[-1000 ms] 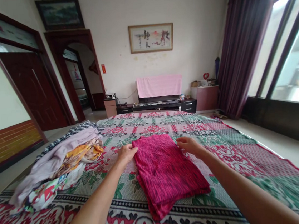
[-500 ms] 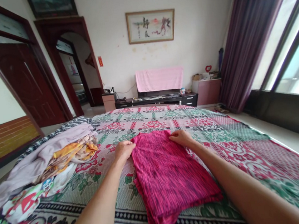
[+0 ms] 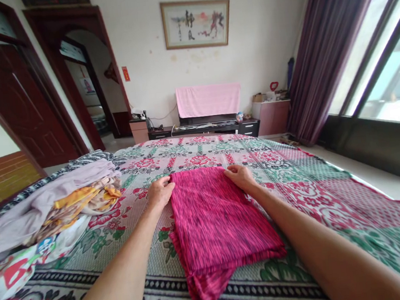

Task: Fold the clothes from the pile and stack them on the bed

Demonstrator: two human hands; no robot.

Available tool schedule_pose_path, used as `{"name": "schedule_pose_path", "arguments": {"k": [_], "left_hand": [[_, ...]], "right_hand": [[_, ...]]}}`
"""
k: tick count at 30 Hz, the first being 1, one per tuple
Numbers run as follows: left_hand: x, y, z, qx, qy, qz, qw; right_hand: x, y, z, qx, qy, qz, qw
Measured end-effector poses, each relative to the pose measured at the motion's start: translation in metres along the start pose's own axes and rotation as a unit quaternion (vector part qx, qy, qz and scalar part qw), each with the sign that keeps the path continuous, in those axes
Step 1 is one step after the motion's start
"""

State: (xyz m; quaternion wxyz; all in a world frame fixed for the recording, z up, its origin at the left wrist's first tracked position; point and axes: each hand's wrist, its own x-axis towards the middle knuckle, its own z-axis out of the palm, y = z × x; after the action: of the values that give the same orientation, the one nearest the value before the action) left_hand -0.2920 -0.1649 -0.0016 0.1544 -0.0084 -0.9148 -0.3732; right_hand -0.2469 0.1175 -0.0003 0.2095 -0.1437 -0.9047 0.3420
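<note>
Head view, the only one given: a folded magenta cloth with dark streaks is laid flat on the bed, which is covered by a spread patterned with red and green flowers. The far left corner of the cloth is held by the left hand, with the fingers curled onto the edge; whether the fabric is really pinched cannot be told. The far right corner is pressed by the right hand, which is laid flat with the palm down and the fingers together. Both forearms are stretched along the two sides of the cloth. A loose pile of clothes, in lilac, yellow and printed white, is seen to the left, near the cloth but apart from it. Against the far wall a pink towel is draped over a low dark cabinet.

Compared with half a second ago, the far edge of the cloth is now drawn straight and smooth, where it was bunched between the hands. The right hand is now found flattened on the corner, and both hands are placed a little farther forward.
</note>
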Motion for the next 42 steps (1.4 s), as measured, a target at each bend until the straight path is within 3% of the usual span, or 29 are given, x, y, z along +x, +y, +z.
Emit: {"name": "schedule_pose_path", "arguments": {"k": [3, 6, 9, 14, 19, 23, 26, 30, 38, 42], "left_hand": [[-0.005, 0.002, -0.004, 0.022, 0.020, 0.037, 0.999], [-0.006, -0.002, -0.003, 0.043, 0.041, 0.157, 0.986], [-0.004, -0.009, 0.004, 0.083, 0.006, 0.244, 0.966], [-0.007, -0.015, 0.012, 0.146, -0.064, 0.246, 0.956], [-0.012, -0.013, 0.008, 0.139, -0.042, 0.272, 0.951], [-0.016, -0.017, -0.004, 0.131, -0.064, 0.318, 0.937], [-0.027, -0.020, -0.020, 0.105, -0.098, 0.400, 0.905], [-0.052, -0.017, -0.045, 0.063, -0.204, 0.477, 0.853], [-0.091, -0.006, -0.078, 0.020, -0.353, 0.426, 0.833], [-0.102, -0.002, -0.084, 0.033, -0.378, 0.439, 0.814]], "right_hand": [[-0.004, 0.001, -0.007, 0.030, -0.007, -0.024, 0.999], [-0.008, 0.002, -0.013, 0.045, -0.034, -0.089, 0.994], [-0.011, 0.003, -0.013, 0.025, -0.062, -0.168, 0.983], [-0.012, 0.004, -0.005, -0.013, -0.134, -0.280, 0.951], [-0.014, 0.012, -0.008, 0.033, -0.103, -0.247, 0.963], [-0.020, 0.022, -0.025, 0.047, -0.126, -0.291, 0.947], [-0.030, 0.028, -0.048, 0.050, -0.174, -0.316, 0.931], [-0.053, 0.032, -0.079, 0.028, -0.281, -0.348, 0.894], [-0.096, 0.017, -0.114, 0.017, -0.374, -0.315, 0.872], [-0.105, 0.009, -0.122, 0.015, -0.372, -0.304, 0.877]]}}
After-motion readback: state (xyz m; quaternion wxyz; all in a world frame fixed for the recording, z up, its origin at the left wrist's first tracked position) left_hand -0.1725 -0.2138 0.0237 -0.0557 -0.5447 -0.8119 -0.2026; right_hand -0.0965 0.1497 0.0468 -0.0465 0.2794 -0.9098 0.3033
